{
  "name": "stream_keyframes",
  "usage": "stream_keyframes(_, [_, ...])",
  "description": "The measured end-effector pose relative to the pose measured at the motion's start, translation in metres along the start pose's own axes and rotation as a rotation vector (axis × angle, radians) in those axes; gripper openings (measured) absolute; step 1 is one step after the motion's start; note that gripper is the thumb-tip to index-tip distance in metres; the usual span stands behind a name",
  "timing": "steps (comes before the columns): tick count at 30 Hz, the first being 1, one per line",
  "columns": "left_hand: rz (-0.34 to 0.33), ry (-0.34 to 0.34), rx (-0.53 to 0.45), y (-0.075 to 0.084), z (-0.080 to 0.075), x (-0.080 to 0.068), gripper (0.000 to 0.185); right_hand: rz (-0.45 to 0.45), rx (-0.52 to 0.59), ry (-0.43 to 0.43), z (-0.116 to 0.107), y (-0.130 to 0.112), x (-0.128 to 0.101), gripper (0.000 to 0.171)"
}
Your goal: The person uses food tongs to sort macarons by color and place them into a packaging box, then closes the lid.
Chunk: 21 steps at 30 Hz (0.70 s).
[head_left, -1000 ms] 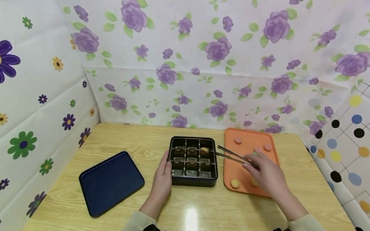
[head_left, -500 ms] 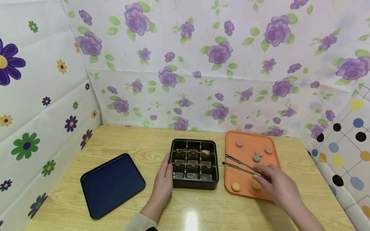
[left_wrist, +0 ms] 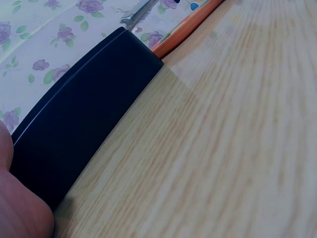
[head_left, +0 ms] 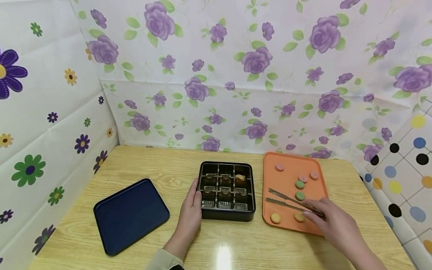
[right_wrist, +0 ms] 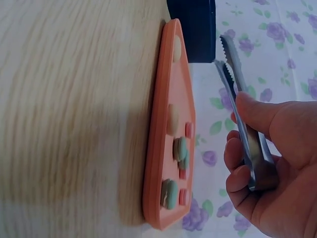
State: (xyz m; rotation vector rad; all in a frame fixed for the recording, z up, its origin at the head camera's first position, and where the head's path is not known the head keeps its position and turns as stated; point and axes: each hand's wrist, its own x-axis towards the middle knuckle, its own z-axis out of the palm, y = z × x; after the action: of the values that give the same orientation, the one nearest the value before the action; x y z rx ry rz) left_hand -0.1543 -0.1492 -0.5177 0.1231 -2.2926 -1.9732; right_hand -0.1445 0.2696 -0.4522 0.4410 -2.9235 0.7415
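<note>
My left hand (head_left: pixel 189 212) rests along the left side of a black box (head_left: pixel 226 215) divided into several compartments, its fingers straight against the wall. An orange-yellow macaron (head_left: pixel 240 177) sits in the box's far right compartment. My right hand (head_left: pixel 338 227) holds metal tongs (right_wrist: pixel 255 161) over the orange tray (head_left: pixel 270 183). The tips of the tongs are apart with nothing between them. Green macarons (head_left: pixel 299 196), pink macarons (head_left: pixel 279 167) and yellow macarons (head_left: pixel 275 218) lie on that tray. My right fingers partly cover the near right part of the tray in the head view.
A flat dark blue rectangular tray or lid (head_left: pixel 131 216) lies at an angle on the wooden table (head_left: pixel 209 250), left of the box. Flowered sheeting (head_left: pixel 206 47) stands behind the table, with patterned sheets at both sides.
My right hand has drawn the tongs from beside the box's right edge back to the right and nearer, over the orange tray. The left hand stays at the box.
</note>
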Motion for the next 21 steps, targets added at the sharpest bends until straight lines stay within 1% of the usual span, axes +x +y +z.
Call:
stream_keyframes(6, [-0.003, -0.001, 0.007, 0.0, 0.0, 0.0, 0.056, 0.002, -0.009, -0.013, -0.003, 0.009, -0.008, 0.032])
stream_keyframes(16, [0.003, 0.004, 0.008, -0.001, 0.0, 0.001, 0.056, 0.016, -0.042, -0.033, -0.004, 0.023, -0.02, 0.031])
stream_keyframes(21, [0.006, 0.002, 0.006, -0.001, 0.0, 0.001, 0.056, 0.005, -0.057, -0.038, -0.005, 0.029, -0.024, 0.03])
